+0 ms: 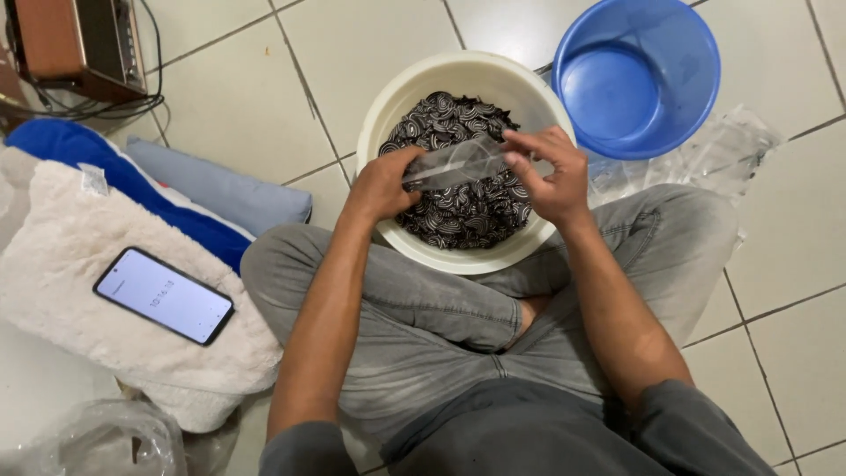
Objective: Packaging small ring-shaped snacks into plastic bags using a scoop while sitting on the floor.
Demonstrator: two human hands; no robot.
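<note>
Left hand point(381, 182) and right hand point(548, 174) both pinching a clear plastic bag point(454, 165), over a cream basin point(458, 256) of black-and-white swirled pieces point(463, 216), blue bucket point(639, 75) sitting beside

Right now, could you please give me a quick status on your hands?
Both hands, left and right, hold a clear plastic bag. Over white basin of swirl-patterned pieces. Nothing obstructing.

— What is the floor like?
— Pale square tiles point(370, 53) with dark grout lines, evenly lit.
— And on the left?
— A cream fluffy cushion point(79, 291) lies on the floor, a blue cushion point(106, 167) behind it and a grey-blue pillow point(220, 189) beside that. Farther back stands a brown box-shaped device point(75, 40) with black cables point(88, 107).
</note>
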